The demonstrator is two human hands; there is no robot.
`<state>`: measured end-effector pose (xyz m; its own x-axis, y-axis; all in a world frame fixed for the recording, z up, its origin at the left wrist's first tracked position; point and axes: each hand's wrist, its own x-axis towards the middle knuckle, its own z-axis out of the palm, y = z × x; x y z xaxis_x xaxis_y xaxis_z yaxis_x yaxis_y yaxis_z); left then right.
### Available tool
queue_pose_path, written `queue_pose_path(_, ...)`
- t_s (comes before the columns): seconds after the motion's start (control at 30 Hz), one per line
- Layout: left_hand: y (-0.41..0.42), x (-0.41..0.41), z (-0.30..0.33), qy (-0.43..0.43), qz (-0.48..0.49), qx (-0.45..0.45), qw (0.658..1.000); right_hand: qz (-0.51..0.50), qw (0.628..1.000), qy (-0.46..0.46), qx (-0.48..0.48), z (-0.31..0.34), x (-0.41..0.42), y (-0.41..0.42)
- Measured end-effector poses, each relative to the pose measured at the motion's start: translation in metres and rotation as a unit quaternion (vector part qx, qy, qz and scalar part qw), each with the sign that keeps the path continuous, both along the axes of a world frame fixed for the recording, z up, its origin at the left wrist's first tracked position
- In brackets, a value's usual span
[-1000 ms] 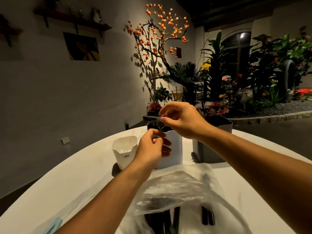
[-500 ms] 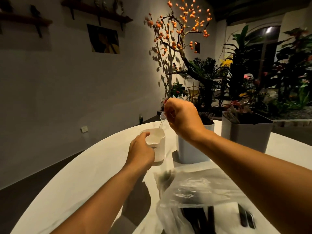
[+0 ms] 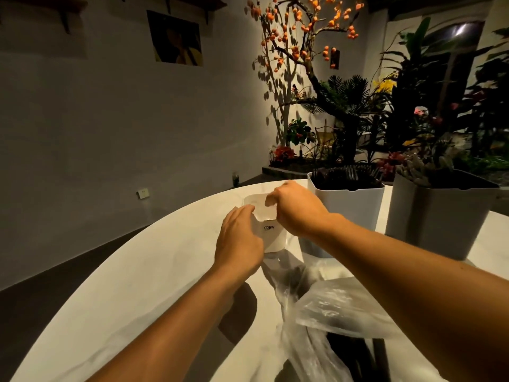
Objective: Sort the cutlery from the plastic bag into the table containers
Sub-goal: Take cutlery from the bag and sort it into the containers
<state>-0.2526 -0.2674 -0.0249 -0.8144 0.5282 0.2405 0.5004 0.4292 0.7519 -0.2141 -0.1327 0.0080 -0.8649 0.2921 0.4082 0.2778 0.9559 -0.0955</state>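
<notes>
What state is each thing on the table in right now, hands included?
Small cup: upright, held by both hands.
Left hand: fingers straight against the cup's side.
Right hand: fingers curled over the cup's rim.
White bin: upright, holds dark cutlery.
Grey bin: upright, holds cutlery.
Bag: lying open, dark cutlery still inside.

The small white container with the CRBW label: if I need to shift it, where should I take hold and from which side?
Probably by its side walls, from the near side. The small white container stands upright with an open top and near-flat walls, and the left hand already rests on its left wall. The right hand is at its rim. The tall white bin stands close on its right, crowding that side.
</notes>
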Motion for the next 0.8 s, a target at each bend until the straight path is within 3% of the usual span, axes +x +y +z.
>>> queue_pose_path(0.13,-0.009,0.015,0.014,-0.031,-0.002,0.045,0.998,0.005,0.999,0.032,-0.001,0.016,0.023,-0.003)
queue_pose_path(0.6,-0.046,0.142,0.057,0.050,-0.077,0.106,0.990,0.022,0.995,0.037,-0.092,0.061,0.183,-0.060)
queue_pose_path(0.7,-0.061,0.170,0.058,0.036,-0.127,0.087,0.987,0.016,0.989,0.001,-0.150,0.062,0.214,-0.073)
queue_pose_path(0.8,-0.073,0.189,0.046,0.043,-0.167,0.025,0.985,0.005,0.958,-0.114,-0.263,0.059,0.236,-0.083)
